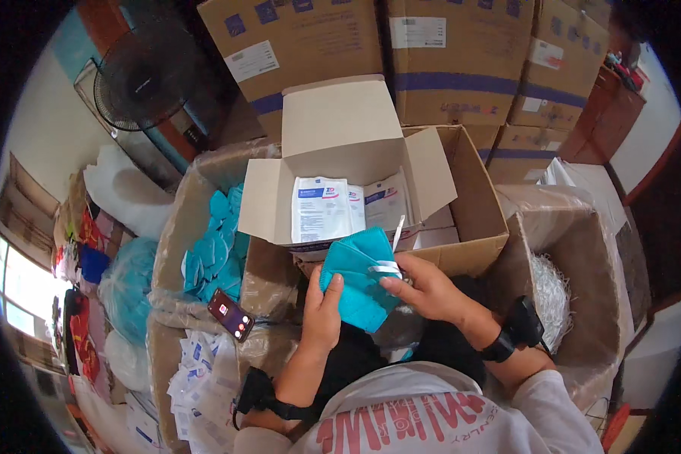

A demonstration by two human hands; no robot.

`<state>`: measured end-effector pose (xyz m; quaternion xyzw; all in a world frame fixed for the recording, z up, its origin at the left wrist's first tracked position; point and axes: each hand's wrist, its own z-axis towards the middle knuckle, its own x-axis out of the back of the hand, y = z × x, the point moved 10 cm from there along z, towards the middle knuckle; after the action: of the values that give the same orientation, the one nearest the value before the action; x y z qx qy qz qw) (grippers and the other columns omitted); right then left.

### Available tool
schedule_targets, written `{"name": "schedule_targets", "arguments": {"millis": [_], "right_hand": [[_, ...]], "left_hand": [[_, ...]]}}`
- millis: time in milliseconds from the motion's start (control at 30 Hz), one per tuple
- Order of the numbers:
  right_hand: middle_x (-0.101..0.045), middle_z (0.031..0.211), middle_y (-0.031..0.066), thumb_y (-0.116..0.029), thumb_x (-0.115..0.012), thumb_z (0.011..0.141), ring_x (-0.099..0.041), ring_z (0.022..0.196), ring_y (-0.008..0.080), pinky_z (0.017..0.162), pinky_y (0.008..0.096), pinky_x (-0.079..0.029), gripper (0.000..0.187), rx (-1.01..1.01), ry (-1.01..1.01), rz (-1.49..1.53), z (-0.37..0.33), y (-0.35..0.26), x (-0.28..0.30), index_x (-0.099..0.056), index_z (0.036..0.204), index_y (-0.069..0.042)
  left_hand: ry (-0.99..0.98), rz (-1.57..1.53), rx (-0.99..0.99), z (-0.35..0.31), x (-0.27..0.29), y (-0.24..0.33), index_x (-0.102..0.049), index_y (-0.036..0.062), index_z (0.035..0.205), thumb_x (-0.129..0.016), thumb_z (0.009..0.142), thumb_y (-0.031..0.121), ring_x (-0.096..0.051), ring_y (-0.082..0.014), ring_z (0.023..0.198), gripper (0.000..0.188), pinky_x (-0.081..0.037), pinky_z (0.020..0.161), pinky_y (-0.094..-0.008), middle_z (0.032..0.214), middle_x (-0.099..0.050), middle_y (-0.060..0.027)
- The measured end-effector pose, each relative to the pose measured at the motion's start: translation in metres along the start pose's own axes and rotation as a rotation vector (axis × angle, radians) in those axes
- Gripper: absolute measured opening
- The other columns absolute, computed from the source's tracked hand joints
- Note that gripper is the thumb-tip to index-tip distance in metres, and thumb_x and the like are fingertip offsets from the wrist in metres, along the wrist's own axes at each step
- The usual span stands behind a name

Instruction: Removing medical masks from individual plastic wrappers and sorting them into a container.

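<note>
Between my hands is a teal folded face mask (pixel 361 284), tilted above my lap. My left hand (pixel 323 309) pinches its left edge, thumb lying on the front. At the mask's right side, my right hand (pixel 431 289) has thumb and fingers closed on a white strap (pixel 386 268). One end of white strap sticks up above the right fingers; whether it is the same piece I cannot tell. Just beyond the mask stands an open white carton (pixel 342 113) with its flaps spread. White printed packets (pixel 321 208) stand upright inside it.
A lined box of teal masks (pixel 218 242) is at left, with a lit phone (pixel 231 314) near its corner. Printed wrappers (pixel 203 378) fill the box below. White straps (pixel 550 299) lie in the right-hand box. Large cartons (pixel 461 60) are stacked behind, beside a fan (pixel 145 79).
</note>
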<state>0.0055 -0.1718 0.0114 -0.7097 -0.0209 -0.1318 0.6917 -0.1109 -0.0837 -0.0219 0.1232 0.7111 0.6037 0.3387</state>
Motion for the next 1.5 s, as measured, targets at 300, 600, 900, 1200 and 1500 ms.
{"name": "schedule_targets", "arguments": {"millis": [300,600,900,1200,1500], "right_hand": [[-0.052,0.111,0.0160,-0.020,-0.060,0.083,-0.052,0.102,0.0266,0.088,0.0354,-0.040,0.044,0.170,0.216,0.027,0.003,-0.029,0.012,-0.042,0.120,-0.004],[-0.055,0.100,0.0105,-0.015,-0.055,0.086,-0.052,0.096,0.0212,0.085,0.0308,-0.040,0.017,0.310,0.300,-0.108,0.003,-0.025,0.013,-0.051,0.097,-0.003],[-0.052,0.091,-0.0009,-0.014,-0.049,0.090,-0.043,0.081,0.0058,0.074,0.0201,-0.036,0.010,0.034,0.533,0.480,-0.003,0.031,0.016,-0.047,0.083,-0.007],[-0.051,0.090,0.0011,-0.013,-0.048,0.090,-0.043,0.079,0.0064,0.073,0.0215,-0.038,0.011,0.167,0.592,0.366,-0.002,0.026,0.015,-0.046,0.084,-0.005],[-0.052,0.092,0.0030,-0.012,-0.050,0.089,-0.045,0.080,0.0080,0.072,0.0230,-0.040,0.011,0.142,0.622,0.259,-0.006,0.035,0.014,-0.046,0.087,-0.002]], "left_hand": [[0.046,0.041,0.000,-0.005,0.007,0.008,-0.046,0.0006,0.112,-0.051,0.090,0.021,-0.050,-0.0110,0.093,0.030,-0.040,0.083,-0.0260,0.102,-0.054,-0.0054],[0.042,-0.078,0.026,-0.006,0.007,0.005,-0.047,0.0018,0.110,-0.055,0.088,0.022,-0.050,-0.0114,0.094,0.031,-0.040,0.084,-0.0267,0.102,-0.054,-0.0051],[0.048,-0.287,0.000,-0.010,0.004,-0.001,-0.042,0.0024,0.121,-0.037,0.094,0.035,-0.047,-0.0174,0.106,0.042,-0.036,0.094,-0.0315,0.117,-0.048,-0.0081],[-0.095,-0.187,-0.074,-0.022,-0.013,0.004,-0.035,-0.0015,0.125,-0.046,0.091,0.023,-0.044,-0.0166,0.108,0.044,-0.034,0.094,-0.0298,0.119,-0.046,-0.0098],[0.014,0.210,-0.155,-0.027,-0.009,0.009,-0.040,-0.0031,0.121,-0.047,0.091,0.021,-0.048,-0.0131,0.097,0.039,-0.039,0.086,-0.0264,0.108,-0.052,-0.0082]]}}
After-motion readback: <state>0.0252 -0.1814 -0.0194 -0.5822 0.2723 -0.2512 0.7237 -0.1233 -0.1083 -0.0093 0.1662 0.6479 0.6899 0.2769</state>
